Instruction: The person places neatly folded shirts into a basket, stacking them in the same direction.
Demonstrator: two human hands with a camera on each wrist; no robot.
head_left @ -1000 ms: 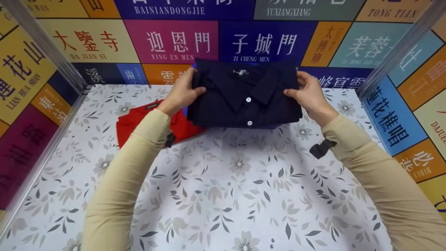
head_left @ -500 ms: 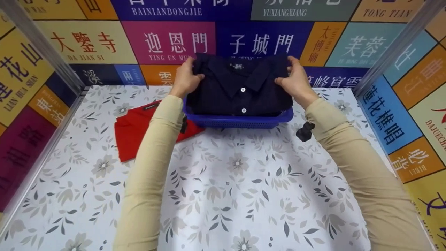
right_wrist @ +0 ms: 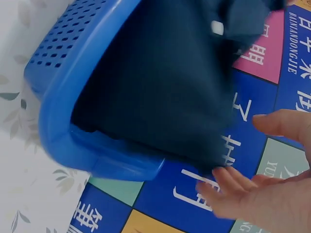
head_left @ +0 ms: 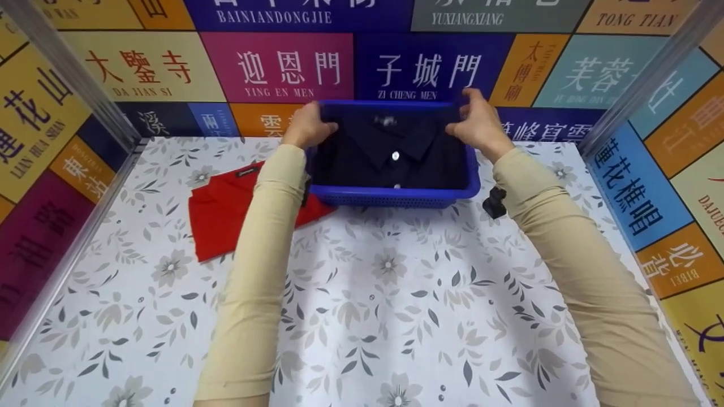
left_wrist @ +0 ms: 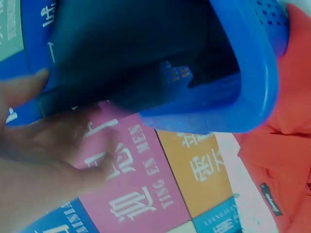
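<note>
A folded navy polo shirt (head_left: 362,161) with white buttons lies in a blue plastic basket (head_left: 390,195) at the back of the table, collar toward the wall. At the basket's left rear corner is my left hand (head_left: 308,124), thumb apart from the fingers, around the shirt's corner; motion blur covers it in the left wrist view. My right hand (head_left: 481,124) is at the right rear corner. In the right wrist view its thumb and fingers (right_wrist: 226,194) are spread, with fingertips close to the shirt's corner (right_wrist: 204,162); whether they touch cannot be told.
A folded red shirt (head_left: 218,220) with a dark neck label lies left of the basket, partly behind my left sleeve. The tabletop (head_left: 384,316) has a floral cloth. Printed panels (head_left: 277,65) wall the back and both sides.
The navy shirt has come down from above the basket into it, and the basket's rear rim now shows. Both hands have loosened from the shirt's corners. The red shirt stays put.
</note>
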